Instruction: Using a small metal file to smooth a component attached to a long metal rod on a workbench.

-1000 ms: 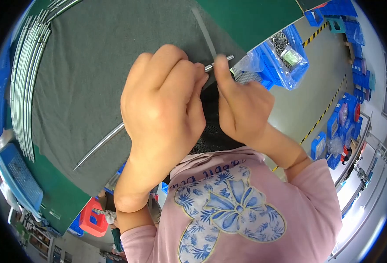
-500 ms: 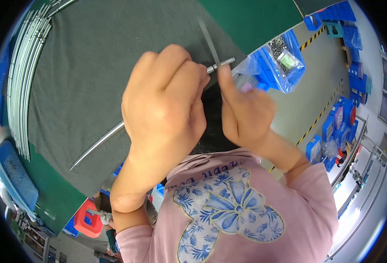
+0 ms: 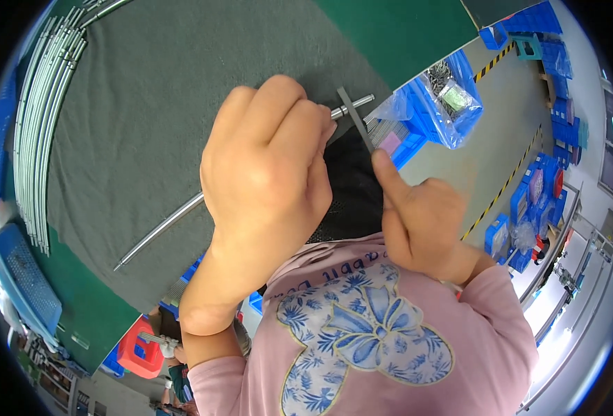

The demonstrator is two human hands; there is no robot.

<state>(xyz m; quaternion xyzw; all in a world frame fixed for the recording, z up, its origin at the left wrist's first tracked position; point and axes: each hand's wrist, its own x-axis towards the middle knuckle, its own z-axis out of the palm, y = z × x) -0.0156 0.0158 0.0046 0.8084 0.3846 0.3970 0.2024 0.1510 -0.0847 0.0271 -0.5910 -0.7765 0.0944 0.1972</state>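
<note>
My left hand [image 3: 268,156] is closed in a fist around a thin shiny metal rod [image 3: 161,230]. The rod slants from lower left to upper right, its short grooved end sticking out beyond my fingers. Pinched in my right hand [image 3: 424,215] is a narrow flat grey file [image 3: 355,119], with my thumb stretched along it. The file crosses the rod near its grooved end; whether they touch I cannot tell. Both hands are above a dark grey cloth [image 3: 140,104] at the near edge of the table; the fingertips of the left are hidden.
Several similar rods [image 3: 36,152] lie bundled along the table's left side, near a blue perforated basket [image 3: 26,277]. A plastic-lined blue bin [image 3: 473,118] of small metal parts stands off the right edge. Below left, another person's gloved hand [image 3: 170,344] is beside a red stool [image 3: 136,353].
My right hand has drawn back toward my body and right, pulling the file along across the rod. My left hand and the rod have shifted only slightly right.
</note>
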